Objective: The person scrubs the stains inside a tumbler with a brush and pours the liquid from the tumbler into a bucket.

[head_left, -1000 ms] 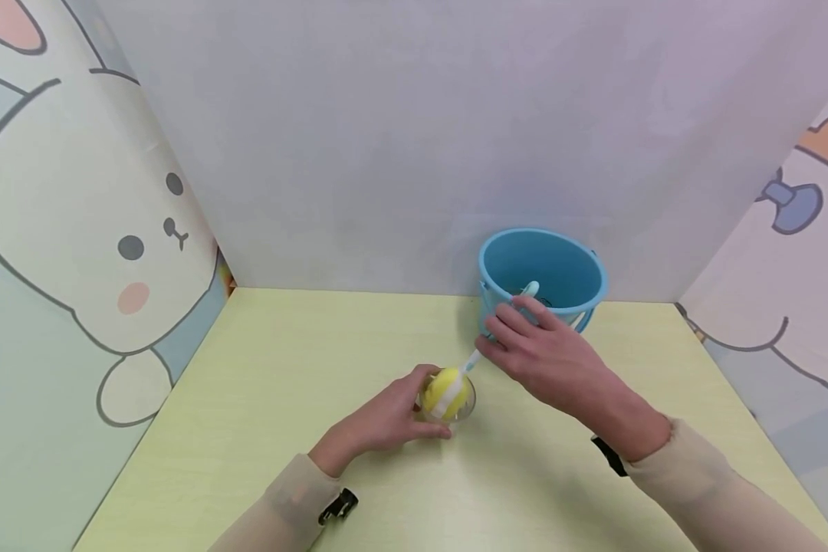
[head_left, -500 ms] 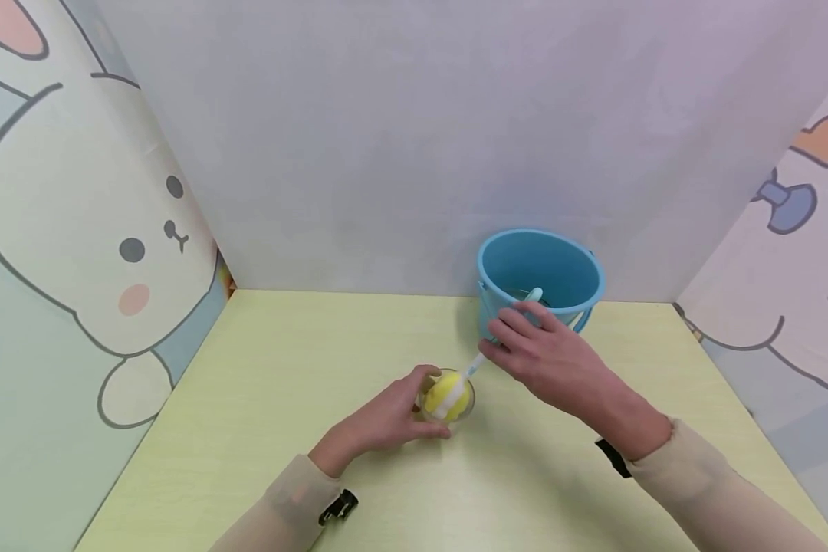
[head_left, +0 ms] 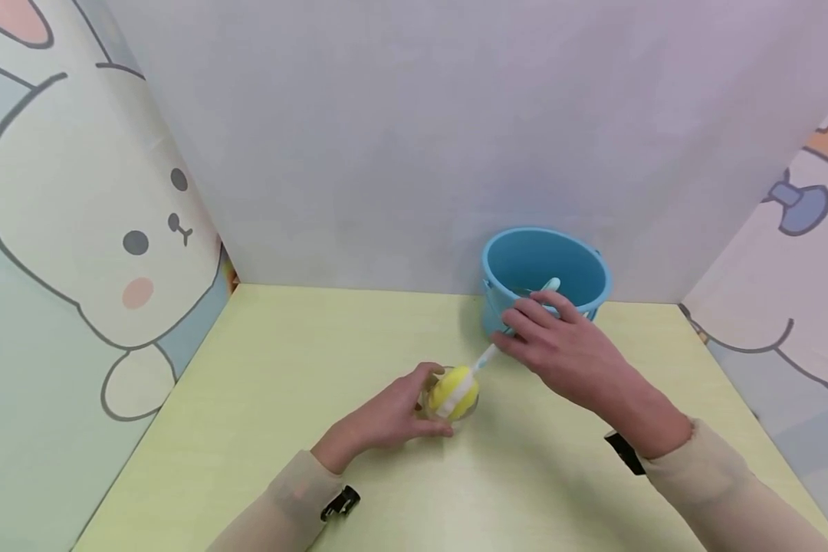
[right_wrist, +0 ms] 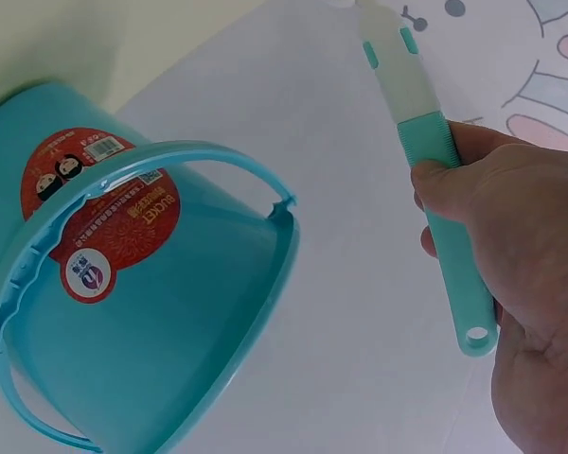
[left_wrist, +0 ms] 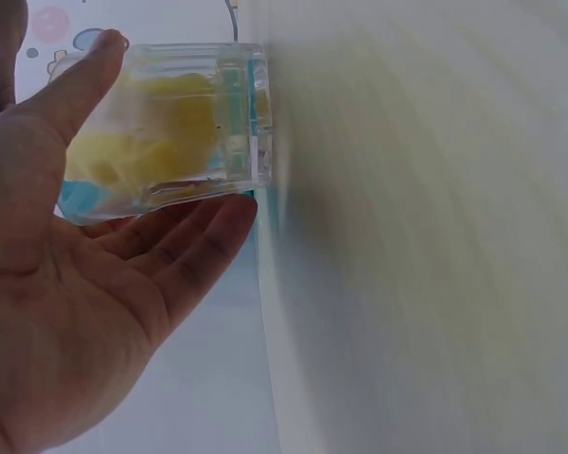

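My left hand [head_left: 386, 414] holds a clear glass cup [left_wrist: 237, 118], with the thumb on one side and the fingers on the other. In the left wrist view the cup's base is right at the tabletop. The yellow and white sponge head [head_left: 454, 392] of a cup brush sits inside the cup. My right hand [head_left: 569, 356] grips the brush's teal and white handle [right_wrist: 445, 218], its thumb pressed along the ridged part. The handle slants up to the right from the cup, its end overlapping the bucket in the head view.
A blue bucket [head_left: 493, 307] with a folded-down handle and a red label [right_wrist: 151, 218] stands behind my right hand, near the back wall [head_left: 359, 153]. Something sits low inside it, mostly hidden. Cartoon-printed panels [head_left: 76, 268] flank the pale yellow table [head_left: 317, 337].
My right hand and the brush handle have shifted a little to the right, and the handle leans further that way. The left hand keeps its hold on the cup in the same spot.
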Available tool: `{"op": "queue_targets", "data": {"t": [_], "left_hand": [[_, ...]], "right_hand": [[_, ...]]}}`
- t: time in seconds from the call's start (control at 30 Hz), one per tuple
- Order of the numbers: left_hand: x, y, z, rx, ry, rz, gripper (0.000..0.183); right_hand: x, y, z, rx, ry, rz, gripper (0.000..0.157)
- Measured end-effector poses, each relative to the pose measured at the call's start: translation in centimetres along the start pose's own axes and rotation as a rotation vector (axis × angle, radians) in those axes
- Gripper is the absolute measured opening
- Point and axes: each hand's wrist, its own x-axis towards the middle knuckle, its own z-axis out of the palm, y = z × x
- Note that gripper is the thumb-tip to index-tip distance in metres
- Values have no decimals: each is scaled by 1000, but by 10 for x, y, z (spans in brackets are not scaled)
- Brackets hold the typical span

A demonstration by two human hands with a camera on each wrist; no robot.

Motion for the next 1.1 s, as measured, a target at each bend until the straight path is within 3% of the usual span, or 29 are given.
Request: {"op": "queue_targets", "data": {"t": [0.33, 0.57, 1.1], "left_hand": [[0, 0, -1, 5, 6, 4, 87], [1, 1, -2, -2, 0, -9, 88], [1, 2, -1, 4, -7, -28, 89]], "right_hand": [[-4, 8, -3, 31, 23, 39, 64], [-5, 15, -9, 13, 66, 72, 50], [-30, 22, -11, 136, 20, 155, 61]]}}
